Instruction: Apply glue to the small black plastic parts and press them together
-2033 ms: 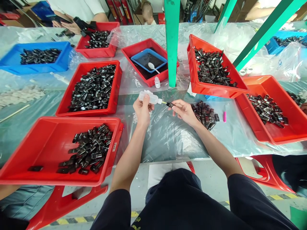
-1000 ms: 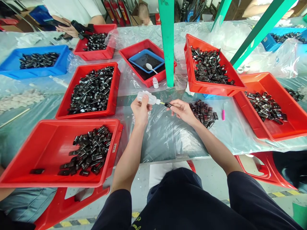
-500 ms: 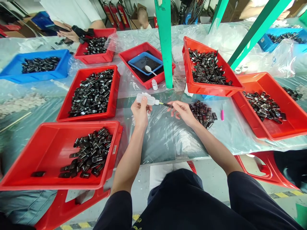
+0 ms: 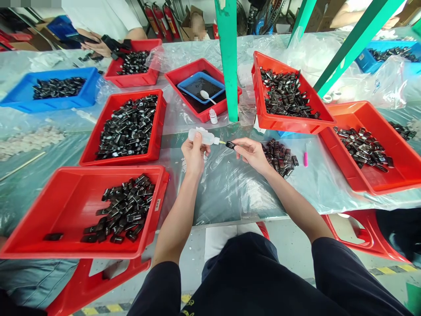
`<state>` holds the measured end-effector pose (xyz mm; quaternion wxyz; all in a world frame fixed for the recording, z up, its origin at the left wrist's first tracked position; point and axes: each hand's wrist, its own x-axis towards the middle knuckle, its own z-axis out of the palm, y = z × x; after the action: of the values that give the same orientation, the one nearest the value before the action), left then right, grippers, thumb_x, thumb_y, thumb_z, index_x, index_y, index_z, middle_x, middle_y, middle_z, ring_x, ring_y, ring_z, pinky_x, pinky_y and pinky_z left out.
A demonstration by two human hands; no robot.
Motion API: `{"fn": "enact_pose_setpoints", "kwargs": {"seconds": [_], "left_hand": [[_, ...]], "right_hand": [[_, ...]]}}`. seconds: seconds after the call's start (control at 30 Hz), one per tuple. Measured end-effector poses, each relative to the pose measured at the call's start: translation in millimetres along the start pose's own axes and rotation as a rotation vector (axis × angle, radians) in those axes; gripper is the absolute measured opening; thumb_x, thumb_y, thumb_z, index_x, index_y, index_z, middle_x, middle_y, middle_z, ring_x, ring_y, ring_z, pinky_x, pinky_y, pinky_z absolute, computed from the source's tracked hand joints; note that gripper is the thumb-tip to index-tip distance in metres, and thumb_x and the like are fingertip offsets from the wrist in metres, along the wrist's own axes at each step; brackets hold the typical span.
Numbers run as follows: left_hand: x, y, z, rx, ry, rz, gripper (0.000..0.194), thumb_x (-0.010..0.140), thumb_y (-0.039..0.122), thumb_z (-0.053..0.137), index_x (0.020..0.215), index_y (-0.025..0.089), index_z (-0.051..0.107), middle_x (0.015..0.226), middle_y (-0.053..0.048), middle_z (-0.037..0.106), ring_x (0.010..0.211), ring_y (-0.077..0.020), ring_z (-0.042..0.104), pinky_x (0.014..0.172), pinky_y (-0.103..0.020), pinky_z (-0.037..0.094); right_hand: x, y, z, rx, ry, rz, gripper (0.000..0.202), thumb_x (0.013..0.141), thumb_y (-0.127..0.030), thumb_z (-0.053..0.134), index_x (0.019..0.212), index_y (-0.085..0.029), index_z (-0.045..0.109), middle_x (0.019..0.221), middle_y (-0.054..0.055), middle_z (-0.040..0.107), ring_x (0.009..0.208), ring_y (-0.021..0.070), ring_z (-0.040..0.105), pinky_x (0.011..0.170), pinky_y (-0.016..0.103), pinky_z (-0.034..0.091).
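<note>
My left hand (image 4: 194, 154) is wrapped round a translucent squeeze bottle (image 4: 208, 138) with a thin yellowish needle tip pointing right. In my right hand (image 4: 251, 153) a small black glossy part (image 4: 230, 145) is pinched between thumb and fingers. The needle tip reaches the left end of this part; whether they touch I cannot tell. Beside my right wrist lies a pile of similar dark parts (image 4: 281, 158) on the plastic-covered table. Small white bits (image 4: 184, 164) are scattered under my left hand.
Red bins of black parts stand left (image 4: 82, 193) and right (image 4: 394, 162). A green post (image 4: 232, 79) rises behind my hands. Near it are a small white bottle (image 4: 213, 116) and a blue tray (image 4: 189, 80) with a spoon (image 4: 205, 95). A pink-handled tool (image 4: 305, 159) lies right. Another person's hands (image 4: 95, 47) are at the far left.
The black part in my right hand has turned, showing a broader face, and sits slightly further left. My left hand keeps the bottle in nearly the same place.
</note>
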<state>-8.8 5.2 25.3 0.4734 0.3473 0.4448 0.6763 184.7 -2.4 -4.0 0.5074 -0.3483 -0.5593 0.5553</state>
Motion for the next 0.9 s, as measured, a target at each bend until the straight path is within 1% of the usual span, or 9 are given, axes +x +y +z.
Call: {"fn": "enact_pose_setpoints", "kwargs": {"seconds": [0.13,0.23,0.43,0.7,0.9], "left_hand": [[0.4,-0.6,-1.3,-0.017,-0.027,0.017,0.055,0.071,0.067,0.083,0.070,0.015,0.065,0.052,0.002,0.058,0.039,-0.0071,0.049,0.037,-0.021,0.029],[1.1,-1.5,-2.3,-0.003,-0.024,0.020,0.056,0.070,0.068,0.083,0.069,0.015,0.065,0.051,0.002,0.057,0.039,-0.0070,0.049,0.037,-0.021,0.029],[1.5,-1.7,-3.2,0.016,-0.025,0.028,0.057,0.067,0.069,0.085,0.069,0.016,0.066,0.050,0.003,0.055,0.039,-0.0072,0.048,0.037,-0.021,0.028],[1.3,0.9,-1.8,0.025,0.006,-0.006,0.052,0.073,0.063,0.084,0.066,0.016,0.063,0.048,0.003,0.053,0.038,-0.0072,0.047,0.037,-0.021,0.027],[1.7,-0.7,-3.1,0.024,-0.001,0.008,0.053,0.071,0.065,0.085,0.066,0.017,0.062,0.048,0.003,0.053,0.038,-0.0072,0.047,0.037,-0.021,0.028]], "right_hand": [[0.2,1.0,-0.2,0.001,-0.006,-0.008,0.048,0.081,-0.061,0.080,0.106,-0.021,0.072,0.090,0.003,0.069,0.059,0.0083,0.056,0.045,0.022,0.039],[0.0,0.8,-0.2,0.007,-0.007,-0.012,0.046,0.081,-0.059,0.081,0.106,-0.020,0.073,0.088,0.002,0.069,0.059,0.0084,0.056,0.046,0.022,0.040],[-1.1,-1.5,-0.1,-0.003,-0.001,0.014,0.050,0.080,-0.062,0.081,0.106,-0.020,0.073,0.082,0.001,0.068,0.059,0.0094,0.056,0.046,0.022,0.040],[-0.9,-1.3,0.2,0.011,-0.007,0.008,0.047,0.080,-0.060,0.081,0.105,-0.021,0.073,0.082,0.001,0.068,0.057,0.0086,0.056,0.044,0.021,0.037],[-1.5,-2.5,0.4,0.011,-0.005,0.012,0.046,0.080,-0.059,0.082,0.104,-0.020,0.073,0.084,0.001,0.068,0.058,0.0085,0.058,0.044,0.021,0.037]]}}
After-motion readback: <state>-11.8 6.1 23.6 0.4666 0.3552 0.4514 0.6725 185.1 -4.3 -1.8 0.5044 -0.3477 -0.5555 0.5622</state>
